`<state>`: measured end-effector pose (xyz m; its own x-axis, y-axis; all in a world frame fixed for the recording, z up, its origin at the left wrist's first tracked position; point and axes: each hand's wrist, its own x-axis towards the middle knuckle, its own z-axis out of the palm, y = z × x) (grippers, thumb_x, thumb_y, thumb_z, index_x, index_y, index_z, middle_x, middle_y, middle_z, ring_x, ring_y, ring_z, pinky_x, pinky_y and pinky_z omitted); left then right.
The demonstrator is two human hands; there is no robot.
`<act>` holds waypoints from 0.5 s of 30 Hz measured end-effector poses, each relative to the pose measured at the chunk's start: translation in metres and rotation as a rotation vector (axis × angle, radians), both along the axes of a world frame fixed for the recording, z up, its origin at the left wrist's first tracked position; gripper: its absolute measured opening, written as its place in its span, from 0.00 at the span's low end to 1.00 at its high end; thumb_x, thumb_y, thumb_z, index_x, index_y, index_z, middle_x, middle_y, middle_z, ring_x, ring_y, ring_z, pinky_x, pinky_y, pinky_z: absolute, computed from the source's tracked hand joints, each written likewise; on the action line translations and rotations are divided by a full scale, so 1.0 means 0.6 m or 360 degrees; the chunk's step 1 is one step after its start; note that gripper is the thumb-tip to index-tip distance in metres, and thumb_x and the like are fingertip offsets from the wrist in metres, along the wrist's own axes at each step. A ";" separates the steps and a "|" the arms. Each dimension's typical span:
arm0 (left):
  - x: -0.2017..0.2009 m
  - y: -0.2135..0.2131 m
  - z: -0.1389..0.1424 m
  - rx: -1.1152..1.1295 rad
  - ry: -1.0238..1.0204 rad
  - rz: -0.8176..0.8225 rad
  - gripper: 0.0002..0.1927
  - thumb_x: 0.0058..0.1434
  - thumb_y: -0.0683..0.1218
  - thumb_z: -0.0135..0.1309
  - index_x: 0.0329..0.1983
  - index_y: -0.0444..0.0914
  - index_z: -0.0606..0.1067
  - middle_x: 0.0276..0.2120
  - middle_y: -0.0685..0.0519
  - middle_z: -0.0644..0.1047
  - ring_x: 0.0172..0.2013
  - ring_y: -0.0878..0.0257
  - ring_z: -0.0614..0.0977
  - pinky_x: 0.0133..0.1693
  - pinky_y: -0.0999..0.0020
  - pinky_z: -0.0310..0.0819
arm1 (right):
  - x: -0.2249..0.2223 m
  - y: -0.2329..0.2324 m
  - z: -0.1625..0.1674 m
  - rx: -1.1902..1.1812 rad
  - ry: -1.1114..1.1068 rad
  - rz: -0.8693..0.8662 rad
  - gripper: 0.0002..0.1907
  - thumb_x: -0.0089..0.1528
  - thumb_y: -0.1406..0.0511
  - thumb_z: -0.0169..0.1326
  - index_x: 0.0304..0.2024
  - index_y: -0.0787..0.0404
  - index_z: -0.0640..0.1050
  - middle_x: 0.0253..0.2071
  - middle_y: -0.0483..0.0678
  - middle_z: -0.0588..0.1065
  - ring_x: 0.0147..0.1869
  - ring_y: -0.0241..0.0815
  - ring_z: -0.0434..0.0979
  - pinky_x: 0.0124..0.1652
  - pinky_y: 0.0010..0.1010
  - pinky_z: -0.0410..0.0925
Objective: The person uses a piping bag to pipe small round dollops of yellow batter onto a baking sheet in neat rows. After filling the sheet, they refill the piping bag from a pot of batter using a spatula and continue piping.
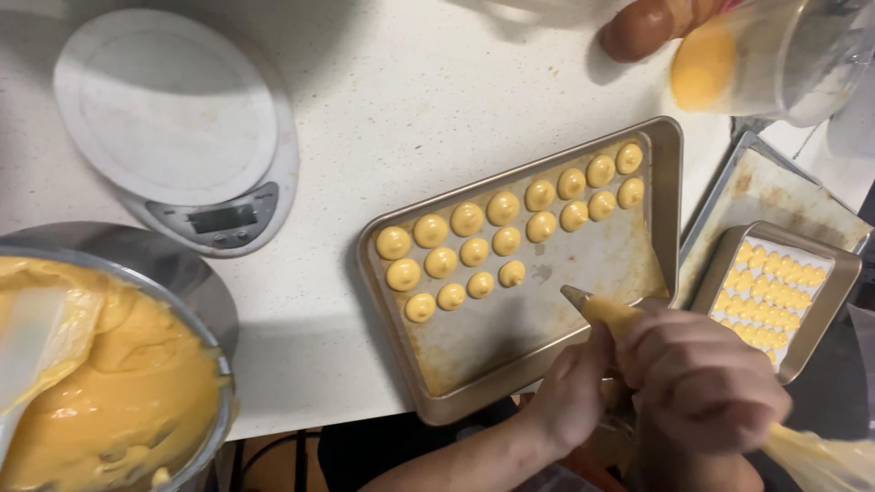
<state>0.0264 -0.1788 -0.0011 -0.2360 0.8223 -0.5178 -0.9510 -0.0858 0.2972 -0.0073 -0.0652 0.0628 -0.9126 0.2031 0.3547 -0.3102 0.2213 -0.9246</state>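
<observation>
Your left hand (572, 392) and right hand (697, 378) clamp a batter-filled clear piping bag (612, 314), its metal tip clear of your fingers, above the gold rectangular baking tray (670, 182).

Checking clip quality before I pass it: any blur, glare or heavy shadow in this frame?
Head view: the baking tray and piped dough mounds are sharp; the piping bag, right hand and left hand are slightly soft; the mixing bowl at the edge is blurred; soft shadows lie around the kitchen scale; no harsh glare.
</observation>
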 end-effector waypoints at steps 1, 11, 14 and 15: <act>-0.003 0.008 -0.003 0.0009 -0.0085 0.0061 0.34 0.78 0.64 0.27 0.42 0.34 0.75 0.37 0.53 0.77 0.38 0.65 0.75 0.45 0.66 0.70 | 0.002 0.001 -0.008 -0.0004 -0.0021 -0.0059 0.31 0.73 0.54 0.39 0.15 0.57 0.61 0.12 0.43 0.64 0.14 0.39 0.66 0.20 0.34 0.69; 0.010 0.017 -0.036 0.0089 -0.0382 0.0240 0.33 0.77 0.65 0.27 0.44 0.36 0.74 0.41 0.55 0.75 0.46 0.68 0.75 0.56 0.66 0.70 | -0.002 0.014 -0.045 0.0076 0.0040 0.0056 0.32 0.74 0.54 0.37 0.15 0.58 0.62 0.12 0.42 0.64 0.13 0.39 0.64 0.20 0.34 0.69; 0.014 0.021 -0.045 0.0051 -0.0331 0.0216 0.34 0.77 0.66 0.26 0.42 0.36 0.73 0.39 0.55 0.75 0.45 0.68 0.75 0.55 0.66 0.70 | -0.010 0.019 -0.052 0.0159 0.0084 0.0122 0.31 0.74 0.56 0.37 0.15 0.58 0.62 0.12 0.42 0.64 0.13 0.39 0.65 0.19 0.33 0.68; 0.015 0.023 -0.049 0.0031 -0.0312 0.0210 0.34 0.77 0.66 0.26 0.41 0.35 0.73 0.38 0.55 0.75 0.44 0.68 0.75 0.54 0.67 0.70 | -0.013 0.021 -0.056 0.0152 0.0085 0.0115 0.31 0.74 0.56 0.37 0.15 0.58 0.62 0.12 0.42 0.64 0.13 0.39 0.65 0.19 0.33 0.68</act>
<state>0.0351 -0.1647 -0.0303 -0.2389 0.8012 -0.5486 -0.9704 -0.2173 0.1053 -0.0151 -0.0526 0.0294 -0.9029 0.1002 0.4179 -0.3768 0.2830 -0.8820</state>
